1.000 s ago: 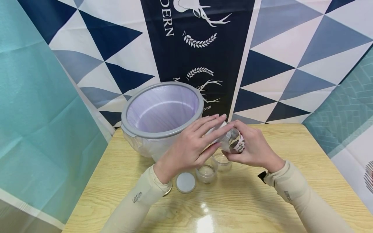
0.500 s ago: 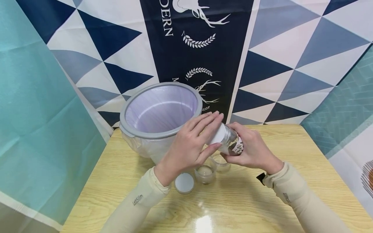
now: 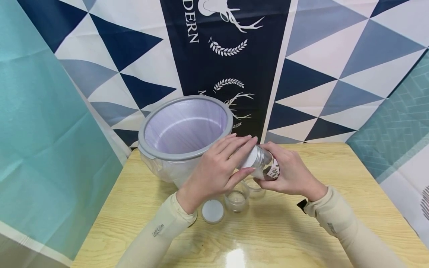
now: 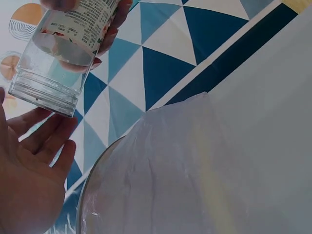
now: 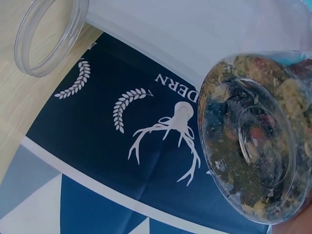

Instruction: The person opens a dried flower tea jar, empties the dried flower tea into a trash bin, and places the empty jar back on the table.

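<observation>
Fingers of the left hand [image 3: 216, 165], spread across the jar [image 3: 267, 163] a second ago, have been drawn together, and more of its pale end is now exposed in the head view. The jar is held tilted above the table [image 3: 285, 230], just right of the gray-rimmed bin [image 3: 177, 156], and is gripped near its base by the right hand [image 3: 291, 169]. Nothing is grasped by the left hand; its fingers are held out straight beside the jar's end. Two clear containers [image 3: 236, 202] and a white disc [image 3: 212, 211] are seen on the table.

In the left wrist view, the jar's threaded neck [image 4: 44, 96] is pointed toward the left hand; whether it is touched by the fingertips cannot be told. A printed label [image 4: 84, 22] is partly covered by the right hand.

In the right wrist view, the jar's base is seen close up, with dark and tan contents [image 5: 234, 180] showing through. A clear rim [image 5: 70, 36] and dark printed cloth [image 5: 122, 156] are shown beyond.
</observation>
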Demonstrator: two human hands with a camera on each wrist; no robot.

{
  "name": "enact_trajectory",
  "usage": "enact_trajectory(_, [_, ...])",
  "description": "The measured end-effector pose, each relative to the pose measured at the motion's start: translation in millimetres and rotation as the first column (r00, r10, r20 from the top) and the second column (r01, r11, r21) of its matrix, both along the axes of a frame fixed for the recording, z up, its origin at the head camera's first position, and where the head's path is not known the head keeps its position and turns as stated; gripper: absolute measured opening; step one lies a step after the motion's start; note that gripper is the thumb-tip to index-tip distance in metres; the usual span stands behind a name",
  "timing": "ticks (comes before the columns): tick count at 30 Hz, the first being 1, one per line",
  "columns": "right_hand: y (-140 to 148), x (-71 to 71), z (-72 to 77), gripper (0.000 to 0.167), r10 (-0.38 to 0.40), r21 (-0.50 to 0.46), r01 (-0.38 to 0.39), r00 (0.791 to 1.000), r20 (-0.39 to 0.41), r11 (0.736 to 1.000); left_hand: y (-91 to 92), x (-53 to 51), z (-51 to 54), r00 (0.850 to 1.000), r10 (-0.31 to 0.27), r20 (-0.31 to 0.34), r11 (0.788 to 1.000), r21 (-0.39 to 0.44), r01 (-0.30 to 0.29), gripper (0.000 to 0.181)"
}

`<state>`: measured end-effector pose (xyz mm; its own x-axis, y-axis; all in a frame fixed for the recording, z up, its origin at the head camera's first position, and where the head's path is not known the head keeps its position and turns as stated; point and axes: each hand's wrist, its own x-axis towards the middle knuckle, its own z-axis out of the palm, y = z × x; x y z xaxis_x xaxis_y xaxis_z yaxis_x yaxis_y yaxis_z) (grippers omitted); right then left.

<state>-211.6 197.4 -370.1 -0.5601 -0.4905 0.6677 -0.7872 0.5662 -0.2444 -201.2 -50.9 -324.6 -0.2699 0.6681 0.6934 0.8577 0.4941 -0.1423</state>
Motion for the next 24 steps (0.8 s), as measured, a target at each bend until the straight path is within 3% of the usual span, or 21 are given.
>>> enact_trajectory(4, [1.5,1.2,-0.6,0.079,-0.004,0.003,0.004,1.000,0.017,1.000,0.1,0.5,-2.3,0.998,0.069,-0.011,0.998,-0.011,-0.069,0.061])
enact_trajectory(6, [2.6,1.5,-0.5,0.080,-0.010,0.000,0.010,1.000,0.022,1.000,0.2,0.2,-2.6,0.998,0.069,-0.012,0.998,-0.006,-0.069,0.068])
enact_trajectory(9, [4.1,2.1,-0.3,0.080,-0.011,-0.005,0.011,1.000,0.020,1.000,0.3,-0.2,-1.7,1.000,-0.019,0.006,1.000,0.003,0.019,0.066])
enact_trajectory(12, [4.4,1.1,1.3,0.077,0.000,-0.004,0.000,1.000,0.014,1.000,0.0,-0.8,1.7,0.991,-0.130,0.035,0.991,-0.006,0.130,0.055])
enact_trajectory(14, [4.1,0.6,2.2,0.074,0.007,-0.003,-0.007,1.000,0.007,1.000,-0.5,-0.4,3.0,0.985,-0.161,0.056,0.987,-0.016,0.163,0.051])
enact_trajectory(18, [3.0,0.8,2.9,0.074,0.018,-0.001,-0.018,1.000,0.004,1.000,-0.6,-0.3,2.0,0.990,-0.130,0.061,0.991,-0.014,0.131,0.051])
enact_trajectory(24, [2.2,2.1,2.4,0.080,0.017,0.006,-0.017,1.000,0.007,1.000,2.5,2.2,-1.5,1.000,-0.005,-0.017,1.000,0.018,0.006,0.054])
